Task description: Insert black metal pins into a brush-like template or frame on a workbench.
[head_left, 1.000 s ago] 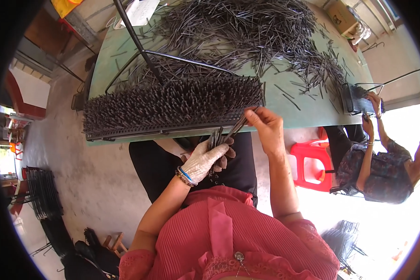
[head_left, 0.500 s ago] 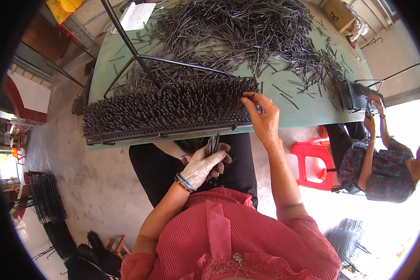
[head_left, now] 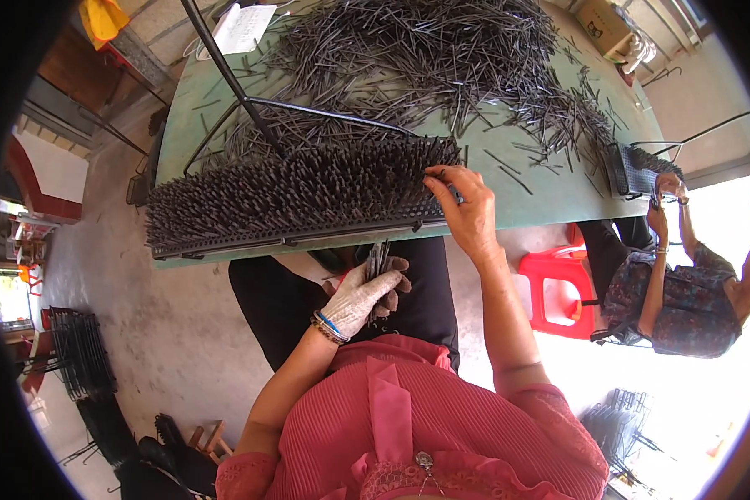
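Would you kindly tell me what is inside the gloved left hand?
Dark strips stick out of the left hand; the glove covers their gripped parts, so I cannot count them.

Strong daylight is flooding in on your right: the floor, a soft, even grey at your left, burns out to white down at the lower right, where the metal frames fade into haze. A second bright patch glares at the far left edge. Over the green tabletop you get gentler light, with glints along the black rod and the loose sticks. Your right hand reads sharp, while the packed bristles sink into darkness. Straight edges bow outward, and black rounds off your corners.
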`<state>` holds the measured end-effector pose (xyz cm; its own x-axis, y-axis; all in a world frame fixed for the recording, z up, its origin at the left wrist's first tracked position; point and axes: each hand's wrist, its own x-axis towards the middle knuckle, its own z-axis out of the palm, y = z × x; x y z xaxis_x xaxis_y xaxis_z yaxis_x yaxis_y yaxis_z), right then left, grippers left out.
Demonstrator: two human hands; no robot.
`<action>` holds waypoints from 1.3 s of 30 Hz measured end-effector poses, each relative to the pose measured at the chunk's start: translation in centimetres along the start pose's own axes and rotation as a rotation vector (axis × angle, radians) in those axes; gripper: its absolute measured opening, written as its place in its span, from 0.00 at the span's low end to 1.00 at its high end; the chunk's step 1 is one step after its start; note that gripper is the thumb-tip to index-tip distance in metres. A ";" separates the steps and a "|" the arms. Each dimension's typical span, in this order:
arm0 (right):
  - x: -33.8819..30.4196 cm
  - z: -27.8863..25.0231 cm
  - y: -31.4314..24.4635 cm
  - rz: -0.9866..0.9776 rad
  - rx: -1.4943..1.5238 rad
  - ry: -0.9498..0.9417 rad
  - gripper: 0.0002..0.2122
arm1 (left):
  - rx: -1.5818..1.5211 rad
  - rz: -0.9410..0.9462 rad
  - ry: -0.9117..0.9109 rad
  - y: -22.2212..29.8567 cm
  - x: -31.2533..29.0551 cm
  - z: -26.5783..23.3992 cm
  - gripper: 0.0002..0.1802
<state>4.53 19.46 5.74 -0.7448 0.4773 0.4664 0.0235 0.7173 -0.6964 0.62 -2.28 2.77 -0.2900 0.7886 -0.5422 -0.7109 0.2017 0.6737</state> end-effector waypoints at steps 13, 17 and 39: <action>-0.2 0.1 -1.3 -0.145 -0.033 -0.082 0.05 | 0.006 0.001 -0.002 -0.1 0.0 -0.1 0.16; -0.2 0.2 -1.0 -0.205 -0.005 -0.103 0.06 | 0.010 -0.004 -0.001 -0.1 0.0 -0.1 0.16; -0.7 1.5 -0.8 -0.171 -0.071 -0.112 0.08 | 0.031 0.003 -0.003 0.3 0.1 0.2 0.16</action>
<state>4.01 17.80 5.12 -0.8116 0.2890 0.5077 -0.0653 0.8188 -0.5704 0.50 -2.02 2.96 -0.2898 0.7912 -0.5385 -0.6901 0.2171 0.6904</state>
